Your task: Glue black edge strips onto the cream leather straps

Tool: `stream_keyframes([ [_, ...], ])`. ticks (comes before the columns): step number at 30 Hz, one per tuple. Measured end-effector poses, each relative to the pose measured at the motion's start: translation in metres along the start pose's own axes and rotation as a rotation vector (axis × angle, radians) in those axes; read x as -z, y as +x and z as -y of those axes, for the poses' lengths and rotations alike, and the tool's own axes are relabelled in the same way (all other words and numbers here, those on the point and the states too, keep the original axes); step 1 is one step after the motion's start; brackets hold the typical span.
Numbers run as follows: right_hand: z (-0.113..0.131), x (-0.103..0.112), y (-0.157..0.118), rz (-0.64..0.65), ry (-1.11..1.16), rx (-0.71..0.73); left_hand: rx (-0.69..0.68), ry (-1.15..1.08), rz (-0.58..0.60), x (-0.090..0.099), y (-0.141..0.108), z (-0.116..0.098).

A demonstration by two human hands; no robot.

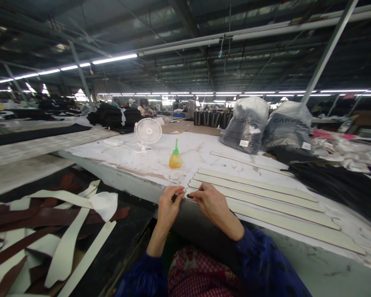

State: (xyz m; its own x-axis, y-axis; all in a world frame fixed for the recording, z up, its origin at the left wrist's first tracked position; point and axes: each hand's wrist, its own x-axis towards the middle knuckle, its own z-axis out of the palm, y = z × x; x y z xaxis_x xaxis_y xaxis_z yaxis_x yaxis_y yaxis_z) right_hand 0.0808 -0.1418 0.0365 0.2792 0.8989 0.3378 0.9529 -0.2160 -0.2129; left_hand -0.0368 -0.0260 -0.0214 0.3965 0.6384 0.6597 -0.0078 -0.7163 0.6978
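Note:
Several long cream strips (275, 201) with dark edges lie side by side on the white-topped table (142, 165). My left hand (170, 204) is at the near table edge, thumb and forefinger pinched at the left end of the nearest strip (297, 227). Close to its right, my right hand (212, 202) is closed in a pinch on a small dark piece (190, 196) over that same end. What the left fingertips grip is too small to make out. Beyond the hands stands a yellow glue bottle (175, 160) with a green nozzle.
A white fan (147, 132) stands at the back left of the table. Two plastic-wrapped bags (247, 126) sit at the back right, near black strips (336, 181). Cream and brown scraps (64, 247) fill a dark surface at left. A person (146, 108) is in the background.

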Motion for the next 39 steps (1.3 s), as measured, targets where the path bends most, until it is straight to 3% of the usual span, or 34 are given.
stream_keyframes([
  [17, 0.011, -0.002, 0.005, 0.038, -0.06, -0.051, -0.002, -0.039, 0.006, -0.001, 0.001, 0.01],
  [21, 0.011, 0.0, 0.005, 0.065, -0.064, -0.049, -0.145, -0.015, -0.062, 0.0, -0.006, 0.005],
  [24, 0.011, 0.003, 0.006, 0.105, -0.08, -0.027, -0.281, 0.077, -0.036, 0.0, -0.011, 0.0],
  [28, 0.011, 0.008, 0.009, 0.148, -0.09, -0.01, -0.356, 0.266, -0.007, -0.003, -0.015, -0.003],
  [33, -0.007, 0.02, 0.005, 0.164, 0.039, -0.053, -0.403, 0.41, 0.01, -0.005, -0.017, -0.005],
  [39, -0.037, 0.05, -0.022, 0.114, 0.063, -0.145, -0.428, 0.496, 0.086, -0.001, -0.017, -0.009],
])
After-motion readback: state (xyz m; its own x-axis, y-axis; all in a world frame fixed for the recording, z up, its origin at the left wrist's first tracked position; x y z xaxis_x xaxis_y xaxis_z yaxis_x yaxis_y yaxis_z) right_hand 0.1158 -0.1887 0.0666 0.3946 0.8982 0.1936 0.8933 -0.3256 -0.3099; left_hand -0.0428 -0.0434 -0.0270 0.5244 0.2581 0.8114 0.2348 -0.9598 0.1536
